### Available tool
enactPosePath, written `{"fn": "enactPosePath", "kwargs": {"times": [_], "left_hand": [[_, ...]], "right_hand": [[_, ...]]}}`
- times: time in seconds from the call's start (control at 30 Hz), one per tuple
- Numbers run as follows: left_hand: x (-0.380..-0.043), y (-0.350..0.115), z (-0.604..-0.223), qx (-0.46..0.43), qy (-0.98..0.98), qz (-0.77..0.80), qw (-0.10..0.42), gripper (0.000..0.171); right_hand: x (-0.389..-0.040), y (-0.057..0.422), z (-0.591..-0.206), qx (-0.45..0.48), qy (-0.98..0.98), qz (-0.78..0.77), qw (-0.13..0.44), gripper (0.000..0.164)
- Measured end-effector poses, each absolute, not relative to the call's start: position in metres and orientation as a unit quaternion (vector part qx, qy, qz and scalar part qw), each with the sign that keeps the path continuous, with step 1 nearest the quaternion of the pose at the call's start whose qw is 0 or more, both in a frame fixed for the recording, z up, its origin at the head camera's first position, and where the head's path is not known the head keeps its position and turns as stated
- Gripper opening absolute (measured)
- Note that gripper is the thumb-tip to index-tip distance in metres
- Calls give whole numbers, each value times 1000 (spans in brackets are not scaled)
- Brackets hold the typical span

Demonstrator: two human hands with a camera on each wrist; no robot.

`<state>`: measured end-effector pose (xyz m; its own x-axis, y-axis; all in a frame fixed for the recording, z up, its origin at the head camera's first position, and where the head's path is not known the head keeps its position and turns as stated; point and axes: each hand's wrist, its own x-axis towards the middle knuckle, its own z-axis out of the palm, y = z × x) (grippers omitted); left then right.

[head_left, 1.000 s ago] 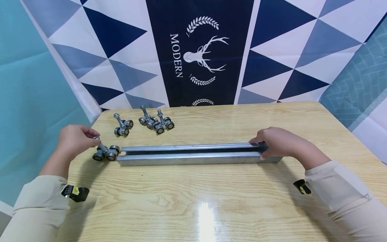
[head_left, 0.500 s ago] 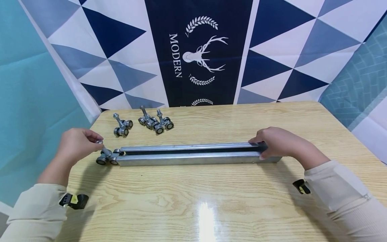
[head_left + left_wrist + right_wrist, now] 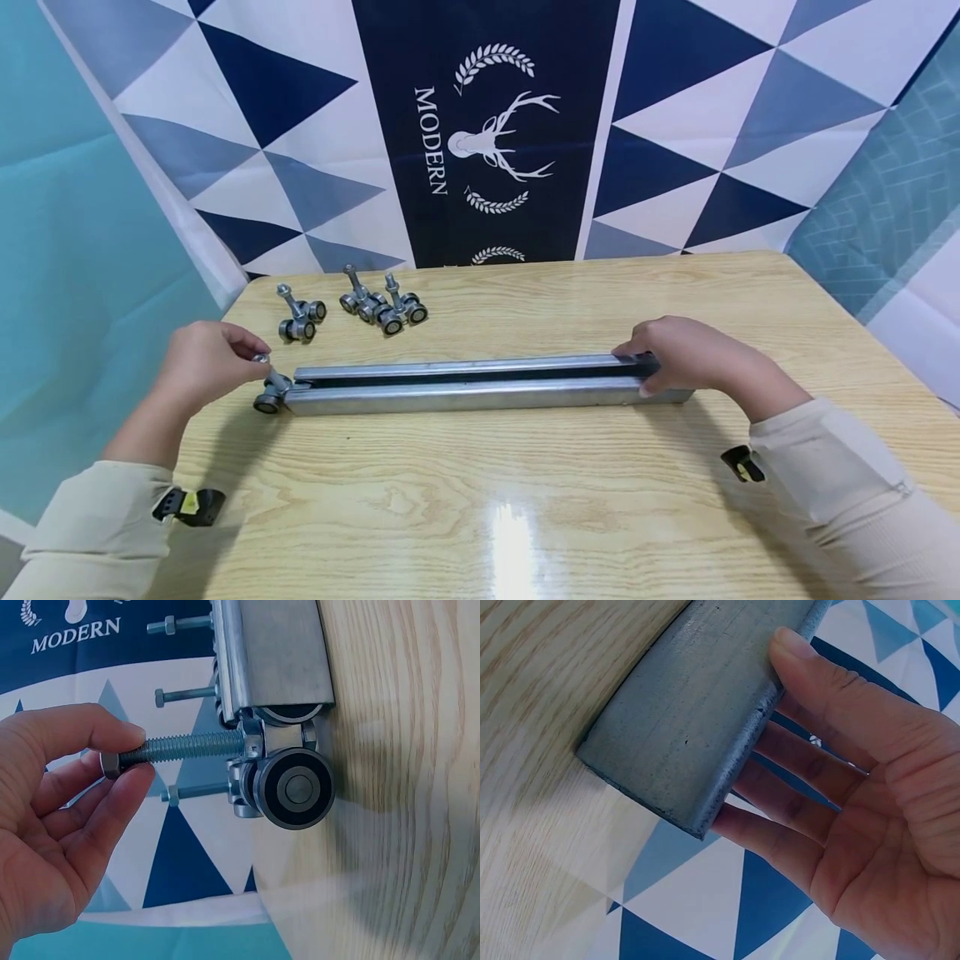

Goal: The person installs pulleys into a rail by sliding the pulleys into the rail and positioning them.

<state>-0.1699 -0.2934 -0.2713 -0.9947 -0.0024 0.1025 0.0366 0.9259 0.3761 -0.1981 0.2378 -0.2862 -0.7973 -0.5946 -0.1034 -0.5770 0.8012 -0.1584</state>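
Observation:
My left hand [image 3: 213, 362] pinches the bolt end of a metal roller trolley [image 3: 298, 787] between thumb and fingers. The trolley's front wheels sit inside the left end of a slotted steel track [image 3: 465, 398], while its rear wheels stay outside on the table. The bolt points up through the line of the slot, tilted toward the hand. At the track's far right end, my right hand [image 3: 690, 354] grips it, thumb on the near side [image 3: 705, 705] and fingers over the top and far side.
Behind the track's left end stands one roller trolley [image 3: 300, 315]. Two more trolleys, one [image 3: 360, 296] beside another [image 3: 401, 307], stand close together near the table's back edge. The wooden table [image 3: 420, 492] meets a patterned cloth backdrop [image 3: 300, 133].
My left hand has moved right with the trolley, whose leading wheels have passed from outside the track into its left end. The right hand keeps its grip on the track.

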Motion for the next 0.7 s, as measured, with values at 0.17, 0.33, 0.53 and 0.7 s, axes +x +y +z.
{"fn": "enactPosePath", "kwargs": {"times": [0.17, 0.33, 0.53, 0.7], "left_hand": [[-170, -289, -272, -13, -978, -202, 43, 18], [-170, -286, -272, -17, -975, -218, 32, 19], [-171, -282, -274, -24, -974, -223, 22, 21], [-172, -281, -275, -34, -973, -228, 23, 20]], "right_hand": [[-198, 237, -289, -313, 946, -48, 67, 55], [-199, 237, -289, -315, 946, -42, 59, 56], [-198, 237, -289, -313, 947, -47, 56, 55], [-199, 237, -289, -309, 948, -48, 58, 56]]}}
